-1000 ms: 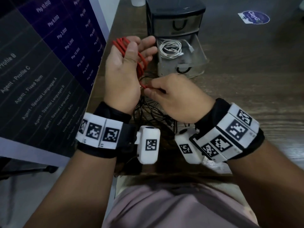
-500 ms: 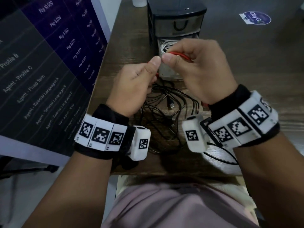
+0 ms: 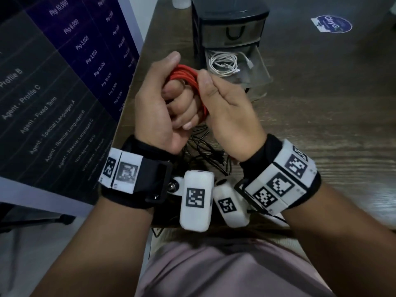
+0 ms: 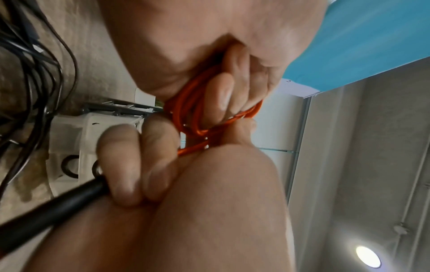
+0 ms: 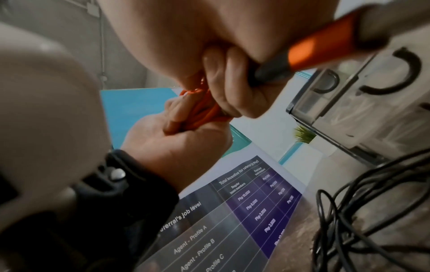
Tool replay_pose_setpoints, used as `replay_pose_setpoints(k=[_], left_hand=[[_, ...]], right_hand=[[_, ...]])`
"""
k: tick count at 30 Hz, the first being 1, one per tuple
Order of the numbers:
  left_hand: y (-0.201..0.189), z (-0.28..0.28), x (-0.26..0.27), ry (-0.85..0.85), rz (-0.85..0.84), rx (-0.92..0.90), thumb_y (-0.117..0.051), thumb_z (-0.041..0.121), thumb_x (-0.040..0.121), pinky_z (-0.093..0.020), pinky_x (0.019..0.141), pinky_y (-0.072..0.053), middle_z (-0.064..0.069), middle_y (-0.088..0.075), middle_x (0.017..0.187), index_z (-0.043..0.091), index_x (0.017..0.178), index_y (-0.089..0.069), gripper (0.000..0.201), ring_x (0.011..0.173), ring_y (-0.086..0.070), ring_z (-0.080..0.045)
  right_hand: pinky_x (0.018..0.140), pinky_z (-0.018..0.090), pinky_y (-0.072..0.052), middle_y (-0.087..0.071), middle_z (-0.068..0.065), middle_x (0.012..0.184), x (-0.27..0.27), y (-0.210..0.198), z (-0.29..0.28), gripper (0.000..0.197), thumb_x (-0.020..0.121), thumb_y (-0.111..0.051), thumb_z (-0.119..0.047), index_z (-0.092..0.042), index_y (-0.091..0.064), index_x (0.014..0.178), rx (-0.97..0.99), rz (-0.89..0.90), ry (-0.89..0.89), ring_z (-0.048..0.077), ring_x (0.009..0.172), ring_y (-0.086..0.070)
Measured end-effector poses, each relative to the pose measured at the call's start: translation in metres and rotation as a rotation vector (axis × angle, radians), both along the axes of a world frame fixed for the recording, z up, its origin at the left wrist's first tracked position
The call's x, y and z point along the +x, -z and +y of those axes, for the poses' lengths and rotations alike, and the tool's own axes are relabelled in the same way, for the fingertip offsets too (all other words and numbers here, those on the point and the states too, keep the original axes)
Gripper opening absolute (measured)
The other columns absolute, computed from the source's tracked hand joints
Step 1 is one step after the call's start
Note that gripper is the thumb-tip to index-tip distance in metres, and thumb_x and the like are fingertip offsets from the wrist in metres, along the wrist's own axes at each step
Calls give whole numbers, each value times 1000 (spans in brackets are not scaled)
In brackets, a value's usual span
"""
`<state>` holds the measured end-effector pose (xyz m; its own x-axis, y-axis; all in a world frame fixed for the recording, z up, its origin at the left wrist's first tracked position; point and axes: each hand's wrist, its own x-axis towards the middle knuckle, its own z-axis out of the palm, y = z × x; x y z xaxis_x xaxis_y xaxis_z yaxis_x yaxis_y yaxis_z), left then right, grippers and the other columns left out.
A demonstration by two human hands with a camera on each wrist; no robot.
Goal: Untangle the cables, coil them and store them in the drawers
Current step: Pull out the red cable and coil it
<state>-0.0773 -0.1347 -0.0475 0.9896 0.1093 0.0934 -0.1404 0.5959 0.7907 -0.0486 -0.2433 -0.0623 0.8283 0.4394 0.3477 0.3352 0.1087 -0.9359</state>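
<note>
Stored: coiled white cable [image 3: 224,65] in open clear plastic drawer [image 3: 260,67], upper centre.
In hand: red cable coil [image 3: 186,77], my left hand [image 3: 158,103] and right hand [image 3: 227,108] both in closed grip around it, mid-frame.
Outstanding: black cable tangle [image 3: 205,151] on table [image 3: 321,103], below hands.

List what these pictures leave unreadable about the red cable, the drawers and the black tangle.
- Red cable, head view: its ends are hidden inside the left hand and right hand.
- Top drawer: shut, tinted front; contents unreadable.
- Black cables: wrists cover most; count unclear.
- Right wrist view: orange-and-black object blurred, unidentifiable.
</note>
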Motion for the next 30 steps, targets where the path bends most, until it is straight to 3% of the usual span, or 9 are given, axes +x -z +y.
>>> replay_pose_setpoints(k=[3,7,12,15,20,23,25,27,30], left_hand=[[-4,-2,1,-30,11,-32,-43,33,101,-17,31,-19,9,-24,33,25,41,-29,62,27,-16,-8],[-2,-6,5,-21,74,26,-35,42,105,-22,38,-31,6,-32,39,21,51,-37,57,34,-30,-8],[-3,-1,8,162,147,106,-32,32,106,-25,63,-53,-4,-58,65,7,79,-57,45,61,-57,-13],[-7,2,7,181,176,104,-36,25,106,-27,67,-56,-7,-60,71,3,83,-60,39,66,-61,-14],[-15,6,6,217,273,184,-46,36,101,-30,77,-54,-4,-64,70,7,84,-63,38,68,-63,-14],[-16,7,6,56,290,471,-49,46,98,-35,79,-55,0,-68,70,12,79,-69,44,71,-67,-14],[-14,9,8,-86,272,744,-52,49,97,-38,78,-58,-5,-72,74,6,78,-72,51,73,-70,-18],[-13,8,11,-133,244,933,-52,53,96,-41,75,-55,-15,-67,70,0,75,-68,59,66,-64,-28],[-11,1,13,-120,242,1071,-44,55,99,-32,67,-48,-1,-63,60,14,67,-67,57,57,-60,-13]], right_hand=[[64,22,-50,-64,0,78,-4,-5,1,27,107,-34,-18,-12,-60,105,-63,-74,40,6,64,-62],[62,35,-50,-64,2,78,5,-1,0,36,105,-34,-30,-4,-59,107,-209,-134,164,11,66,-62],[57,29,-46,-52,-13,65,14,1,-16,30,107,-32,-29,-14,-51,90,-325,-205,271,2,57,-53],[55,15,-43,-52,-14,66,14,-3,-22,25,108,-33,-25,-16,-50,91,-365,-245,274,-2,59,-54],[57,10,-41,-53,-12,69,19,-5,-25,24,107,-34,-26,-15,-50,93,-445,-271,248,-4,64,-55],[61,23,-46,-59,-5,76,21,-5,-28,30,107,-34,-32,-11,-51,94,-512,-327,224,5,69,-58],[62,38,-47,-60,1,78,22,-3,-29,28,106,-34,-33,-14,-49,92,-562,-361,202,15,67,-57],[60,42,-45,-58,2,75,21,0,-27,26,106,-36,-31,-14,-49,92,-578,-385,185,19,65,-55],[60,41,-45,-59,1,75,21,3,-25,30,105,-36,-28,-6,-55,102,-614,-396,183,20,65,-55]])
